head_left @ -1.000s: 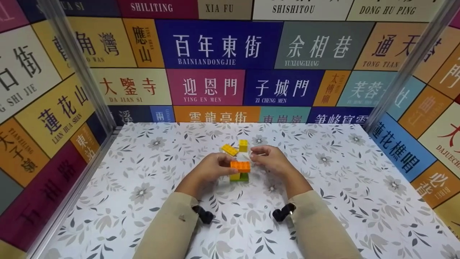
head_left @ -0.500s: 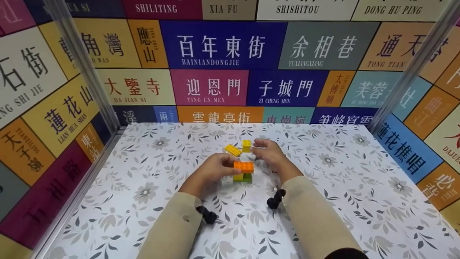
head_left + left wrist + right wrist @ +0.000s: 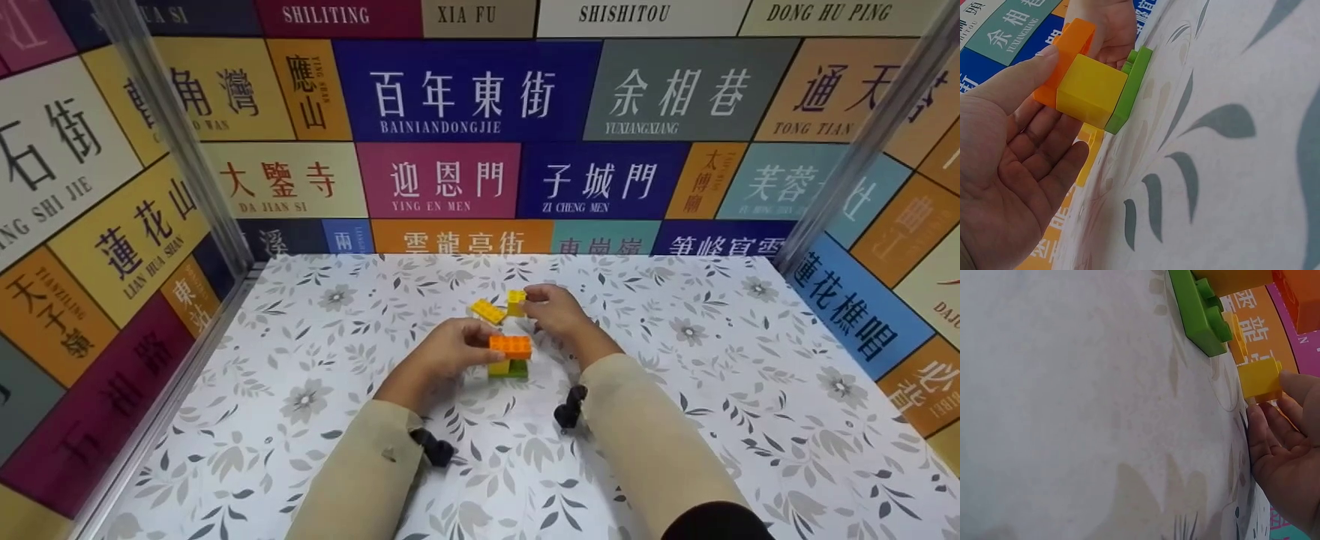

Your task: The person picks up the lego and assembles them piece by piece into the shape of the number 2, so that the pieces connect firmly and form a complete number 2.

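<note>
Pinching orange brick [image 3: 511, 347] (atop a stack [image 3: 1092, 89]) with left hand [image 3: 451, 348], small yellow block [image 3: 1260, 378] with right hand [image 3: 560, 310]

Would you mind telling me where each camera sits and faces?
Head: head-worn, looking forward and down at the table; left hand, right hand and sleeves show.
Left wrist: on that wrist, facing its hand holding an orange brick; right hand beyond.
Right wrist: on that wrist, facing its hand pinching a yellow block.
Both wrist views share the green base.
</note>
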### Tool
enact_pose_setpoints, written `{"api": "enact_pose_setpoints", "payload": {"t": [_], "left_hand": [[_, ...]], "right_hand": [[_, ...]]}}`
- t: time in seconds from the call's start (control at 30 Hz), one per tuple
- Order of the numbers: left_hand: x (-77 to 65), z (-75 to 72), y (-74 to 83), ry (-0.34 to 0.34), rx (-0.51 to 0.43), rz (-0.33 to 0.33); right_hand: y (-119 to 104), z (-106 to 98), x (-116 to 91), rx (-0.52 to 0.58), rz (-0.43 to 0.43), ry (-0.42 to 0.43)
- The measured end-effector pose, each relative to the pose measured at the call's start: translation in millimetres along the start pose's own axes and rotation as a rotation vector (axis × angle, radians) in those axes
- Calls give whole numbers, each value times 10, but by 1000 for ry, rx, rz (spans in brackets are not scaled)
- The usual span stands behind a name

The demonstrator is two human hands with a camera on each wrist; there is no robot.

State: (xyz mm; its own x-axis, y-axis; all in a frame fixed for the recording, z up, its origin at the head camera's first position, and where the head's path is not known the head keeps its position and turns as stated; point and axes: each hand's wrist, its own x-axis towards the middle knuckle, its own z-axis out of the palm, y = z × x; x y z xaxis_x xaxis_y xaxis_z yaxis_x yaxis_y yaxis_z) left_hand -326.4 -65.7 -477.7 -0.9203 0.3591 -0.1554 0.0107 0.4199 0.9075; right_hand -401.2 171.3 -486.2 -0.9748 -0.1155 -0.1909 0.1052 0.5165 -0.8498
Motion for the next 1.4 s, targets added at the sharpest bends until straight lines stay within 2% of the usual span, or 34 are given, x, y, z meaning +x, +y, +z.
{"api": "enact_pose_setpoints", "payload": {"t": [0.2,0.37,0.53,0.63,0.93,1.1,1.23,1.4], "left_hand": [[0,-10,-6,-3,10,-16],[12,-9,-3,-12,15,-26],[16,-16,11,-12,28,-51],[14,-18,14,-13,26,-52],[5,-5,20,-5,13,-46],[18,8,42,-5,7,-88],[15,15,41,-4,-5,-114],[-9,19,41,6,-21,-103]], "right_hand": [[18,14,1,-61,-45,9],[-12,22,-21,-89,-19,22],[-47,-11,-67,-53,32,37],[-66,-41,-120,-7,28,34],[-131,-114,-411,79,-88,19],[-186,-137,-644,165,-121,11],[-202,-164,-788,181,-157,8],[-209,-198,-899,190,-184,-4]]}}
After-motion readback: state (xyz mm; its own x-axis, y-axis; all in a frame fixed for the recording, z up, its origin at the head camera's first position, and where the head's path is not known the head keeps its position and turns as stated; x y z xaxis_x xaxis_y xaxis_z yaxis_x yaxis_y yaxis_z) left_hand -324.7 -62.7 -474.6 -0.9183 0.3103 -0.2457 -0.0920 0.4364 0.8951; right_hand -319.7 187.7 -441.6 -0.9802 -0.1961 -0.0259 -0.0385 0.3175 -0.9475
